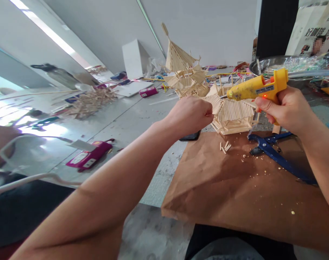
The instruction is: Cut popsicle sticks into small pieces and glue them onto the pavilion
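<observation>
My right hand [291, 108] is wrapped round the handle of a yellow hot glue gun [251, 88], its small red light lit. The gun's nozzle points left, close above the sloped roof of a small pavilion model [236, 111] made of thin wooden sticks. At the left side of this model, my left hand [191, 113] is closed, its fingertips turned away; whatever they hold is hidden. Behind it rises a taller stick model [180, 59] with a pointed roof. Several short cut sticks [225, 147] lie on the brown paper [208, 180] in front of the pavilion.
Blue-handled cutters [275, 148] lie on the paper below my right hand. A dark phone [191, 136] is partly under my left wrist. Purple power strips [90, 155] and a pile of sticks [91, 101] are leftward. Another person's blurred arm [4, 144] shows at the left edge.
</observation>
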Tool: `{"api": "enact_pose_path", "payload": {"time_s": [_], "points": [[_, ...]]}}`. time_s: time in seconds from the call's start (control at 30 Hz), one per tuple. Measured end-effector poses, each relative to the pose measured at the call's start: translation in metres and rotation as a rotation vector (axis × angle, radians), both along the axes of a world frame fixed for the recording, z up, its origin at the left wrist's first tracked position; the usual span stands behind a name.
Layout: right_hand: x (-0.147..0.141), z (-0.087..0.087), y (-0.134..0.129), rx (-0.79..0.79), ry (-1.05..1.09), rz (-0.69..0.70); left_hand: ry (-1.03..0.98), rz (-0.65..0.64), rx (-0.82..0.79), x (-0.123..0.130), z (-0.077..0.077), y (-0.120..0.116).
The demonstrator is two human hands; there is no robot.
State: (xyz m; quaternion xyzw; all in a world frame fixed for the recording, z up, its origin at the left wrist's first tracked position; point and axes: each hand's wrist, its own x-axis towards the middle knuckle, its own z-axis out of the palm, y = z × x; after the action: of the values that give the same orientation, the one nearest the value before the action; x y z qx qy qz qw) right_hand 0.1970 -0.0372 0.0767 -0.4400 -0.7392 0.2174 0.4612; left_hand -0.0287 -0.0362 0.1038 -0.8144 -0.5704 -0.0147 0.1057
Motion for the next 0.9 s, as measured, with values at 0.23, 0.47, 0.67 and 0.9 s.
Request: {"api": "enact_pose_path", "payload": {"time_s": [0.23, 0.47, 0.67, 0.9], "points": [[-0.001, 0.0, 0.0, -0.006, 0.01, 0.0, 0.072, 0.018, -0.016, 0.002, 0.002, -0.001], [-0.001, -0.001, 0.0, -0.006, 0.019, 0.002, 0.042, 0.074, -0.041, 0.003, 0.003, -0.003], [-0.001, -0.001, 0.0, -0.033, 0.088, 0.023, 0.022, 0.114, -0.044, 0.001, 0.006, -0.005], [0.0, 0.0, 0.0, -0.031, 0.057, 0.009, -0.09, 0.152, -0.044, -0.012, 0.001, -0.017]]}}
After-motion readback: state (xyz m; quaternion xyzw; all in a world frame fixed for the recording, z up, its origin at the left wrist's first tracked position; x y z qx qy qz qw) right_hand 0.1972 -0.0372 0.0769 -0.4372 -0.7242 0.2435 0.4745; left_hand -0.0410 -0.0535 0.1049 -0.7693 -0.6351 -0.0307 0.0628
